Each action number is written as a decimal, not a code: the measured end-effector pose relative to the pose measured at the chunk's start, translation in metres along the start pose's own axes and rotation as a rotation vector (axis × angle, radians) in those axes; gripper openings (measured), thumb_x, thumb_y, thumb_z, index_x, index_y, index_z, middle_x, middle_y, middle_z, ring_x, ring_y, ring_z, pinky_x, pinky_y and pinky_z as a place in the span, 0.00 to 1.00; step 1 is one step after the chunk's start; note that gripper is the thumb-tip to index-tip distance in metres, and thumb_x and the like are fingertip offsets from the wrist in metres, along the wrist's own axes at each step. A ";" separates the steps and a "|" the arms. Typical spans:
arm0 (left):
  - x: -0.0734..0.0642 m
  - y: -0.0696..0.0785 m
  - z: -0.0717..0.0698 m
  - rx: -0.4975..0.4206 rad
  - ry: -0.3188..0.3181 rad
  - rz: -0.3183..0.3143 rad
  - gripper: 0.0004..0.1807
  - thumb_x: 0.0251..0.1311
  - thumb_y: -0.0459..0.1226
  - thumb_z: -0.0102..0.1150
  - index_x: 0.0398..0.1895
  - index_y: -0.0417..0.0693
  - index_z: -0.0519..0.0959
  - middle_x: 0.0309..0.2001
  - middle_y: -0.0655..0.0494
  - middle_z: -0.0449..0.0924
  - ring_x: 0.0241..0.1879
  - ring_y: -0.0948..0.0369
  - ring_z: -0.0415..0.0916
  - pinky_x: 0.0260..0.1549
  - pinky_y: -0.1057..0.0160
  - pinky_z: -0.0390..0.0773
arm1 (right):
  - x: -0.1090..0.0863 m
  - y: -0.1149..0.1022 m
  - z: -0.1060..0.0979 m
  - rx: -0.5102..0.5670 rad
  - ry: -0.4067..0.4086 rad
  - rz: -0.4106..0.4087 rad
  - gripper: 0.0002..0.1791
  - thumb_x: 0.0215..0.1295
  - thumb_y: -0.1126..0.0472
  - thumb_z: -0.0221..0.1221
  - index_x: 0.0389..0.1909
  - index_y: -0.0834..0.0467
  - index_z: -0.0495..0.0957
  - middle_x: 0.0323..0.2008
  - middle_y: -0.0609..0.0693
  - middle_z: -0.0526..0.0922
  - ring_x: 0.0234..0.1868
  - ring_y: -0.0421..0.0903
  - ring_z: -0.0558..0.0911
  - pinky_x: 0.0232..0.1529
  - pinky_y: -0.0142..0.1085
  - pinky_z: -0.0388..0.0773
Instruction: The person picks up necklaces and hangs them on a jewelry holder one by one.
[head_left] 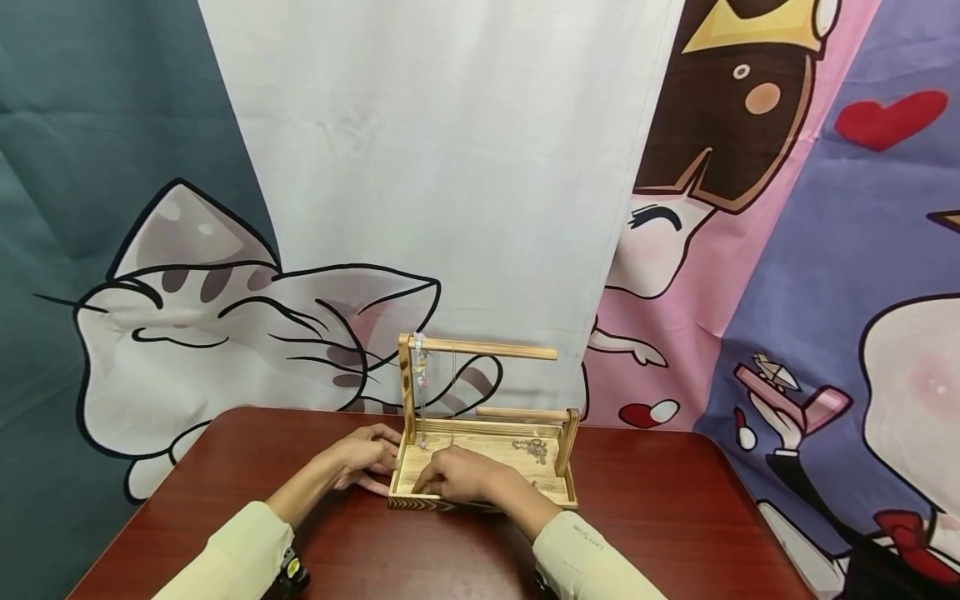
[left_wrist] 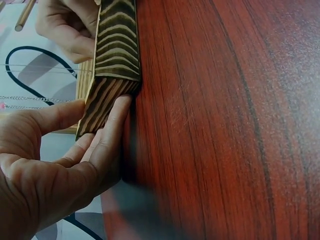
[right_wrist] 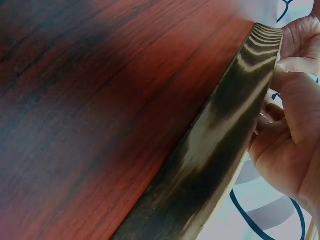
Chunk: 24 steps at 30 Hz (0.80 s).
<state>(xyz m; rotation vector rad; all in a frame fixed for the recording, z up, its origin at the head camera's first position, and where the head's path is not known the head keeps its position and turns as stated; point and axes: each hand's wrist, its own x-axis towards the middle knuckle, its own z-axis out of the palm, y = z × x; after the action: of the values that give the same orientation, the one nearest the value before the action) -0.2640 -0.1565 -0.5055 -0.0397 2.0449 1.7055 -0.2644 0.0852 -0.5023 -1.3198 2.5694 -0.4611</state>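
Note:
A wooden jewellery stand [head_left: 420, 502] with a shallow tray base and two raised bars rests on the table. My left hand [head_left: 367, 458] is at its left end. In the left wrist view, the extended fingers [left_wrist: 112, 117] and thumb of that hand touch the tray's short end wall. My right hand [head_left: 461, 475] reaches over the front wall with bent fingers inside the tray; the front wall hides its fingertips in the right wrist view, and I cannot tell whether they pinch anything. A necklace with pastel beads [head_left: 422, 367] hangs at the upper bar's left end.
Near the middle of the upper bar [head_left: 495, 348] hangs a thin chain [head_left: 453, 392]. A heap of silvery chain [head_left: 534, 450] lies at the tray's right. The lower bar [head_left: 525, 414] sits behind it. A printed cloth [head_left: 465, 167] hangs behind the reddish-brown table [head_left: 660, 517].

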 end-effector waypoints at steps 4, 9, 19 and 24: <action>0.000 0.000 0.000 -0.002 -0.003 0.002 0.31 0.61 0.22 0.61 0.69 0.30 0.69 0.60 0.33 0.82 0.45 0.50 0.90 0.40 0.42 0.97 | 0.001 0.003 0.001 -0.033 0.030 0.004 0.09 0.75 0.62 0.72 0.47 0.46 0.97 0.39 0.40 0.90 0.37 0.27 0.78 0.41 0.17 0.76; -0.001 0.000 -0.001 -0.006 -0.004 0.002 0.30 0.61 0.22 0.60 0.69 0.30 0.69 0.61 0.32 0.82 0.45 0.51 0.90 0.40 0.42 0.97 | 0.001 0.008 -0.001 -0.123 0.073 0.020 0.03 0.72 0.52 0.76 0.42 0.42 0.97 0.38 0.37 0.86 0.38 0.27 0.77 0.40 0.17 0.75; 0.000 -0.001 0.000 -0.017 -0.014 -0.003 0.30 0.62 0.22 0.60 0.69 0.30 0.68 0.61 0.32 0.82 0.46 0.50 0.90 0.41 0.40 0.97 | -0.010 0.023 -0.001 -0.085 0.135 0.066 0.11 0.72 0.59 0.74 0.50 0.43 0.97 0.41 0.39 0.87 0.44 0.32 0.82 0.53 0.23 0.84; 0.002 -0.001 -0.002 -0.025 -0.019 0.000 0.31 0.60 0.22 0.59 0.69 0.31 0.68 0.59 0.34 0.82 0.46 0.49 0.89 0.41 0.40 0.97 | -0.010 0.026 -0.001 -0.173 0.163 0.058 0.09 0.70 0.58 0.76 0.47 0.41 0.97 0.39 0.38 0.86 0.43 0.33 0.82 0.47 0.22 0.83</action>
<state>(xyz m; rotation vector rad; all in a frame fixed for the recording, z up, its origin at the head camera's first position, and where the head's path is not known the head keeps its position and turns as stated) -0.2663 -0.1578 -0.5068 -0.0313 2.0102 1.7253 -0.2784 0.1077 -0.5103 -1.3060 2.8301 -0.3569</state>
